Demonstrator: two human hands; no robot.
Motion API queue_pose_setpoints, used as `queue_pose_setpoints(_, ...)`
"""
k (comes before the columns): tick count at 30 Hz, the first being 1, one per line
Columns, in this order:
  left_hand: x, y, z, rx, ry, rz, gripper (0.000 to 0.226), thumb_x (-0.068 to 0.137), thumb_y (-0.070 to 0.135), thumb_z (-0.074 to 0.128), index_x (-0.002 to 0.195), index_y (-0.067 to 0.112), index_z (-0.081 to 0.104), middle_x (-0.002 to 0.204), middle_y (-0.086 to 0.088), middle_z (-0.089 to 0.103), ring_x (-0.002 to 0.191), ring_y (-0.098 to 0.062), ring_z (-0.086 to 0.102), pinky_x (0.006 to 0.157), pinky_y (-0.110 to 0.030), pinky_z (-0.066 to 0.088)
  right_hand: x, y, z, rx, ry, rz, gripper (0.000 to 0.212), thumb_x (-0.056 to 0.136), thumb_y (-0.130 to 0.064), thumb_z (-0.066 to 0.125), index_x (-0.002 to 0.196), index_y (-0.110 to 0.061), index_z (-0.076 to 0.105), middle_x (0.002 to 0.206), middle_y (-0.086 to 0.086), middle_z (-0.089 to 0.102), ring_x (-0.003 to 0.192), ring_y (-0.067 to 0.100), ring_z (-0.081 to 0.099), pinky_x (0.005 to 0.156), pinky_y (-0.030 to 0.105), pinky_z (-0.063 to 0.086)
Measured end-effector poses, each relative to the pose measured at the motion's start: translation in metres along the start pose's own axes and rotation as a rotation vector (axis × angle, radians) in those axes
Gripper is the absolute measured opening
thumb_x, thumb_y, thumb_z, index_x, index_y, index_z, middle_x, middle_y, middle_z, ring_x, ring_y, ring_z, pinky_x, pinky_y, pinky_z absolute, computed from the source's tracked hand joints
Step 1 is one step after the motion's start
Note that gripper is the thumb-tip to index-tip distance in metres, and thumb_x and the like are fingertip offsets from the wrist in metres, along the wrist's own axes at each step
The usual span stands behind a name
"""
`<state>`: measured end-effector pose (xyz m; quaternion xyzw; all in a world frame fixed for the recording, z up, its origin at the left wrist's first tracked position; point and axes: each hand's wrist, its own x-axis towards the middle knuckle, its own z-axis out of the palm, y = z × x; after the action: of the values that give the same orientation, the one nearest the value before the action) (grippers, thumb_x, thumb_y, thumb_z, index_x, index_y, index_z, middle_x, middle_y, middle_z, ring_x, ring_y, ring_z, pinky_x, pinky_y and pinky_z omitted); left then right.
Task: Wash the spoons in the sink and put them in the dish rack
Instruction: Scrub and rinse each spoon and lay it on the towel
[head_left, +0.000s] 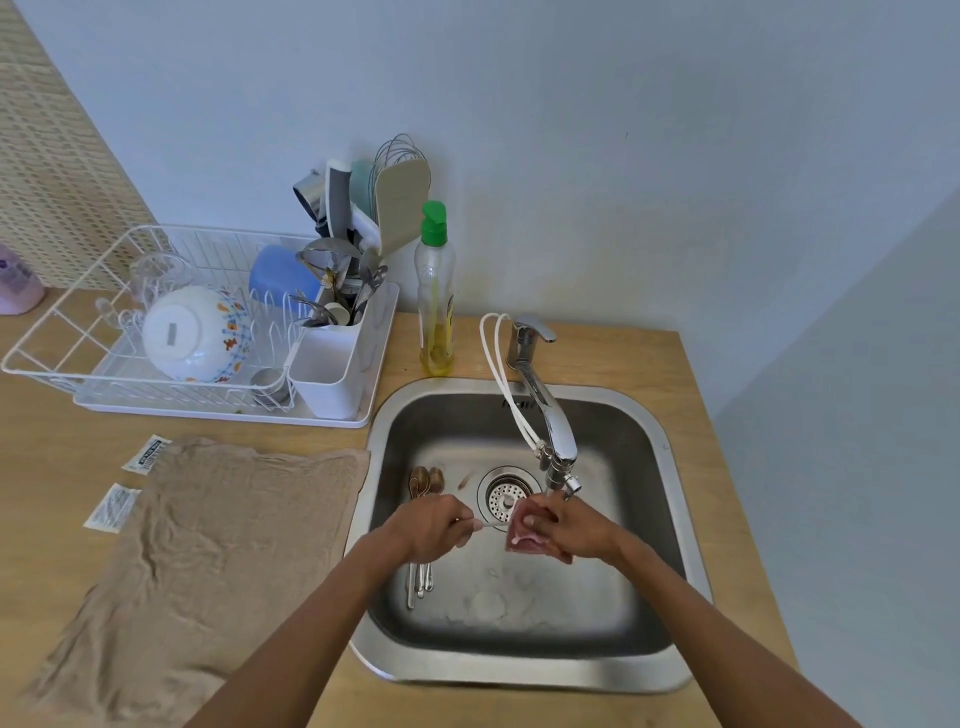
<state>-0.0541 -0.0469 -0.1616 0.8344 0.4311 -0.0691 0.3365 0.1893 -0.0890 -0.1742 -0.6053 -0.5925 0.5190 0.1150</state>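
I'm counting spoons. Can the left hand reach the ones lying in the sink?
Probably yes: the spoons lie right under the left hand with nothing between. But it pinches another spoon, so it likely must put that down first.

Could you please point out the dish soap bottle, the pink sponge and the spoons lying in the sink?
dish soap bottle (435, 306), head view, on its clear body.
pink sponge (524, 545), head view, on its lower part.
spoons (427, 480), head view, on their bowls.
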Motion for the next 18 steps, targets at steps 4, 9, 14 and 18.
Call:
queue_pose_setpoints(4,0.000,0.011,0.007,-0.080,0.118,-0.050,0.042,0.102,0.042,0.043,0.069,0.019,0.059,0.070,0.001,0.061,0.065,-0.017,0.057,0.065,-0.032,0.046,0.003,-0.005,0.017,0.366,0.294,0.083,0.021,0.101,-0.007,0.048,0.087,-0.004,0.064,0.061,0.013,0.059,0.051,0.019,0.058,0.051,0.027,0.049)
queue_pose_setpoints(9,-0.006,0.007,0.010,0.021,0.120,-0.114,0.038,0.101,0.043,0.042,0.071,0.024,0.057,0.076,0.002,0.065,0.069,-0.016,0.059,0.069,-0.032,0.049,0.004,0.002,0.032,0.220,0.246,0.104,0.026,0.100,-0.008,0.045,0.091,-0.011,0.069,0.065,-0.002,0.067,0.054,0.009,0.060,0.056,0.028,0.052)
queue_pose_setpoints(14,-0.006,0.001,-0.011,0.252,-0.002,0.024,0.035,0.101,0.045,0.040,0.076,0.027,0.057,0.088,0.001,0.069,0.080,-0.018,0.063,0.067,-0.029,0.041,0.002,-0.006,0.026,-0.093,-0.083,-0.059,0.037,0.086,0.004,0.040,0.072,-0.021,0.064,0.084,-0.002,0.075,0.084,0.009,0.071,0.083,0.030,0.060)
queue_pose_setpoints(18,-0.007,0.005,0.001,-0.038,0.010,-0.078,0.040,0.103,0.040,0.040,0.071,0.021,0.056,0.072,0.000,0.061,0.069,-0.018,0.057,0.064,-0.028,0.041,0.009,0.005,0.021,0.206,0.139,0.051,0.032,0.098,-0.003,0.045,0.083,-0.014,0.071,0.090,0.008,0.076,0.083,0.015,0.072,0.076,0.030,0.058)
